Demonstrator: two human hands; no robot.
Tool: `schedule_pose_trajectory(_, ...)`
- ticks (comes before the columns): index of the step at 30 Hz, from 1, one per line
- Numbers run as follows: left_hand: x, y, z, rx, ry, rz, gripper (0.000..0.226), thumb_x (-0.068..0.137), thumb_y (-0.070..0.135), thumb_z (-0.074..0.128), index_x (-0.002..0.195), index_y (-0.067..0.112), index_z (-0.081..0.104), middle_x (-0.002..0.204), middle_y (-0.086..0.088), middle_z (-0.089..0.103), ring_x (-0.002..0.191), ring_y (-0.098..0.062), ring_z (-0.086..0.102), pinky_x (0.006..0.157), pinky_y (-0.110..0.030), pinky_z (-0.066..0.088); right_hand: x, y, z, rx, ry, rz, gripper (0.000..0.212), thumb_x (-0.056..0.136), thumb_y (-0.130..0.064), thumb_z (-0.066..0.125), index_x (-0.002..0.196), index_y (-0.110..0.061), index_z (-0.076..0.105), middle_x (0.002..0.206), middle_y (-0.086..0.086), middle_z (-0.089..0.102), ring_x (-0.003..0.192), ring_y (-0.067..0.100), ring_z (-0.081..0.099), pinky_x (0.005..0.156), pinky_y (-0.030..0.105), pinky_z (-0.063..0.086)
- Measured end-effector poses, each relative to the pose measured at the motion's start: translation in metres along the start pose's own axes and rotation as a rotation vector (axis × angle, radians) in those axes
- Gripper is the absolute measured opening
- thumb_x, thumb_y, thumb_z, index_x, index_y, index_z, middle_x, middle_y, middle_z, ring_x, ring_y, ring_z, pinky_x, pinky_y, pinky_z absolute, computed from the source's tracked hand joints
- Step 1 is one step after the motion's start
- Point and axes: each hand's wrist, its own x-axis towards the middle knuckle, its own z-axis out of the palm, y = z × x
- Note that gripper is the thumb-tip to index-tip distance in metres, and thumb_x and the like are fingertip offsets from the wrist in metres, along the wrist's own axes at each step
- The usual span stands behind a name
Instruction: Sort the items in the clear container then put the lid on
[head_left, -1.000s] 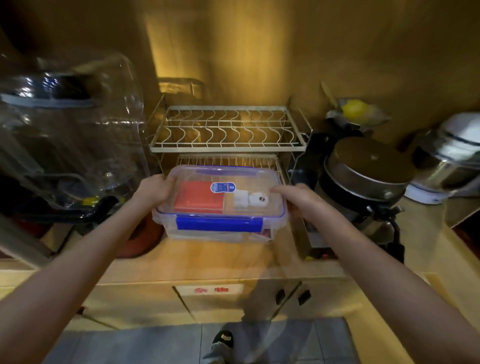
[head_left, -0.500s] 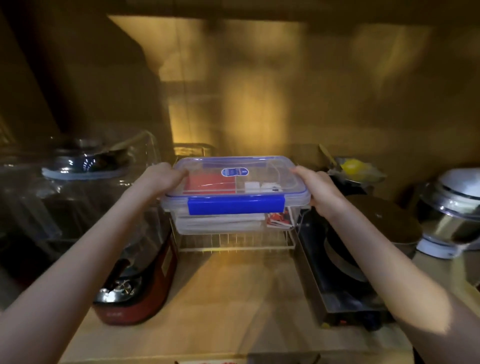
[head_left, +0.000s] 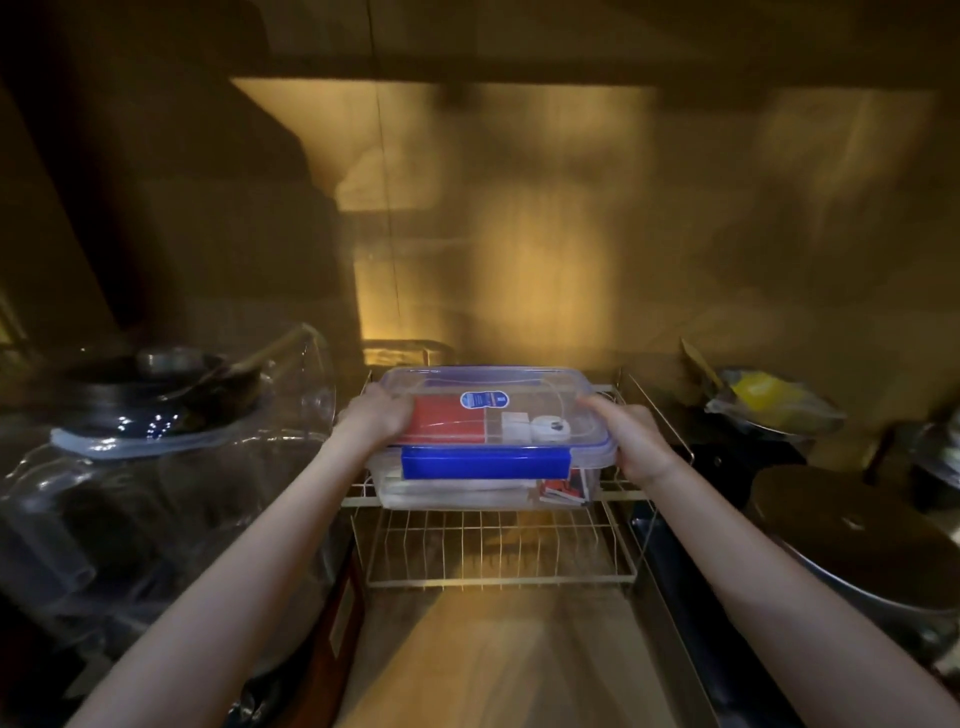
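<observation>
The clear container (head_left: 467, 491) has its lid (head_left: 519, 382) on, with a blue clip (head_left: 485, 462) along the front. It rests on the upper tier of a wire dish rack (head_left: 649, 415). Through the lid I see a red flat item (head_left: 444, 423), small white items (head_left: 540, 427) and a thin white cable. Papers show through the side wall. My left hand (head_left: 374, 415) grips the container's left end. At the right end, my right hand (head_left: 631, 441) holds it.
The rack's lower tier (head_left: 498, 545) is below the container. A big clear jar (head_left: 130, 467) stands at left over a red appliance (head_left: 337, 623). At right are a metal pot lid (head_left: 852, 540), a dark stove and a bowl with something yellow (head_left: 763, 397). A wall is close behind.
Both hands have lifted the lidded container from the counter up onto the rack's upper tier. The view has moved closer and tilted upward.
</observation>
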Motion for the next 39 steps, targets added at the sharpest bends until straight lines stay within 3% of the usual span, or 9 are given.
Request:
schedule_pose_trajectory(6, 0.033, 0.001, 0.005, 0.038, -0.025, -0.002, 0.063, 0.094, 0.047, 0.032, 0.137, 0.002, 0.027, 0.135, -0.021, 0.048, 0.121, -0.037, 0.048, 0.104, -0.046, 0.04, 0.029, -0.001, 0.007, 0.02, -0.008, 0.054, 0.029, 0.087, -0.028, 0.06, 0.104, -0.006, 0.066, 0.089, 0.008, 0.072, 0.077, 0.017, 0.07, 0.065, 0.026, 0.05)
schedule_pose_trajectory(13, 0.056, 0.008, 0.016, 0.419, 0.095, 0.094, 0.052, 0.094, 0.044, 0.03, 0.126, 0.008, 0.048, 0.137, -0.021, 0.044, 0.128, -0.037, 0.038, 0.107, -0.051, 0.03, 0.063, -0.007, 0.024, 0.076, 0.055, 0.128, 0.04, 0.086, -0.022, 0.06, 0.118, 0.001, 0.055, 0.114, 0.022, 0.064, 0.097, 0.029, 0.064, 0.079, 0.035, 0.052)
schedule_pose_trajectory(16, 0.061, 0.011, 0.021, 0.349, 0.053, 0.218, 0.051, 0.094, 0.047, 0.024, 0.112, 0.013, 0.057, 0.123, -0.015, 0.058, 0.116, -0.03, 0.05, 0.106, -0.048, 0.034, 0.077, -0.008, 0.036, 0.043, 0.082, 0.135, 0.043, 0.087, -0.027, 0.06, 0.121, -0.001, 0.054, 0.114, 0.021, 0.064, 0.095, 0.028, 0.064, 0.084, 0.038, 0.05)
schedule_pose_trajectory(20, 0.071, 0.009, 0.025, 0.365, 0.04, 0.264, 0.051, 0.095, 0.048, 0.022, 0.132, 0.018, 0.039, 0.141, -0.013, 0.043, 0.129, -0.029, 0.039, 0.102, -0.045, 0.035, 0.094, -0.005, 0.04, 0.045, 0.09, 0.179, 0.062, 0.083, -0.036, 0.064, 0.133, -0.006, 0.044, 0.123, 0.021, 0.058, 0.105, 0.032, 0.062, 0.088, 0.042, 0.05)
schedule_pose_trajectory(22, 0.076, 0.008, 0.026, 0.374, 0.087, 0.299, 0.051, 0.094, 0.048, 0.024, 0.137, 0.021, 0.031, 0.151, -0.011, 0.027, 0.139, -0.03, 0.024, 0.105, -0.047, 0.033, 0.1, -0.006, 0.04, 0.013, 0.088, 0.168, 0.053, 0.083, -0.036, 0.063, 0.125, -0.005, 0.052, 0.116, 0.019, 0.062, 0.097, 0.03, 0.064, 0.082, 0.04, 0.051)
schedule_pose_trajectory(27, 0.087, 0.011, 0.032, 0.36, 0.14, 0.294, 0.048, 0.094, 0.047, 0.025, 0.13, 0.019, 0.039, 0.144, -0.01, 0.038, 0.132, -0.029, 0.035, 0.106, -0.045, 0.036, 0.113, -0.009, 0.044, -0.041, 0.136, 0.173, 0.035, 0.084, -0.036, 0.062, 0.104, -0.008, 0.063, 0.095, 0.012, 0.067, 0.075, 0.021, 0.064, 0.062, 0.029, 0.048)
schedule_pose_trajectory(32, 0.09, 0.013, 0.031, 0.397, 0.139, 0.262, 0.047, 0.094, 0.044, 0.025, 0.131, 0.017, 0.039, 0.144, -0.011, 0.038, 0.133, -0.029, 0.035, 0.107, -0.048, 0.034, 0.113, -0.016, 0.043, -0.244, 0.155, 0.168, 0.047, 0.085, -0.045, 0.057, 0.113, -0.008, 0.059, 0.107, 0.013, 0.066, 0.091, 0.024, 0.064, 0.086, 0.04, 0.051)
schedule_pose_trajectory(34, 0.09, 0.017, 0.028, 0.387, 0.067, 0.234, 0.044, 0.095, 0.039, 0.026, 0.128, 0.015, 0.041, 0.141, -0.012, 0.041, 0.13, -0.029, 0.038, 0.105, -0.047, 0.036, 0.106, -0.022, 0.042, -0.346, 0.18, 0.1, 0.053, 0.088, -0.047, 0.053, 0.123, -0.007, 0.051, 0.118, 0.014, 0.061, 0.1, 0.025, 0.061, 0.091, 0.044, 0.05)
schedule_pose_trajectory(39, 0.089, 0.053, -0.001, 0.157, 0.021, 0.22, 0.04, 0.096, 0.035, 0.034, 0.123, 0.011, 0.051, 0.115, -0.011, 0.059, 0.103, -0.025, 0.058, 0.088, -0.037, 0.048, 0.056, -0.077, 0.038, -0.158, 0.282, -0.429, 0.029, 0.091, -0.024, 0.056, 0.119, -0.016, 0.055, 0.107, -0.006, 0.058, 0.105, 0.013, 0.056, 0.079, 0.019, 0.041)
